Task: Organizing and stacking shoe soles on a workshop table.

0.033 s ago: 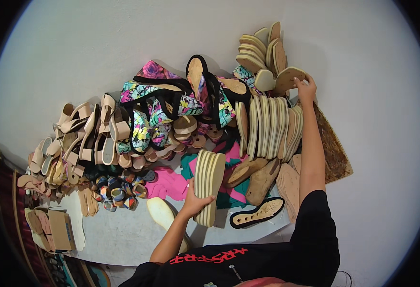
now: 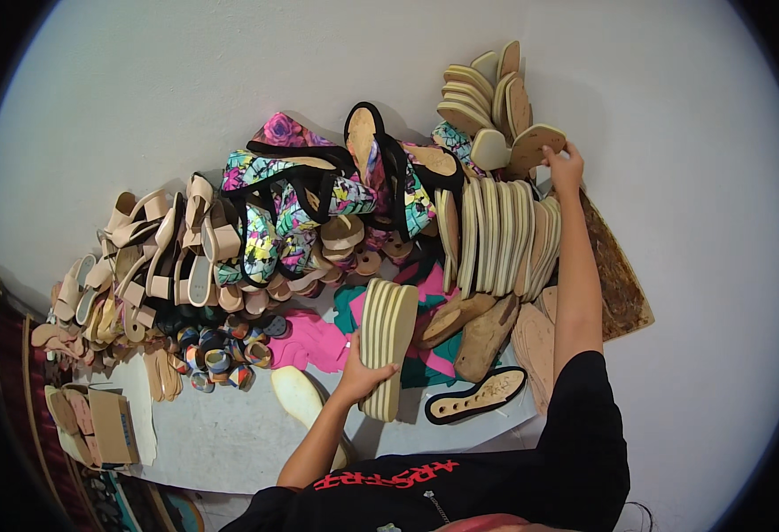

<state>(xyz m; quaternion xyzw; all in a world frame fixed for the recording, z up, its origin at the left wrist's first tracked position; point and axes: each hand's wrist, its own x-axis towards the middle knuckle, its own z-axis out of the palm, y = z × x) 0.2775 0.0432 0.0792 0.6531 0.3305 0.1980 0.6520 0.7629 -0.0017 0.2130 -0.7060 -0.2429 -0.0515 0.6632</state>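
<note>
Pale wall behind, grey-white table below — left hand, forearm angled up and rightward, is wrapped around the lower half of an upright sole stack, while the right hand, arm nearly straight and reaching far up, pinches the edge of a tan sole between thumb and fingers. Row of pale-edged soles sits just below the right hand; white sole and black-rimmed sole flank the left — farther out, floral wedge sandals and beige heeled sandals are heaped toward the wall.
</note>
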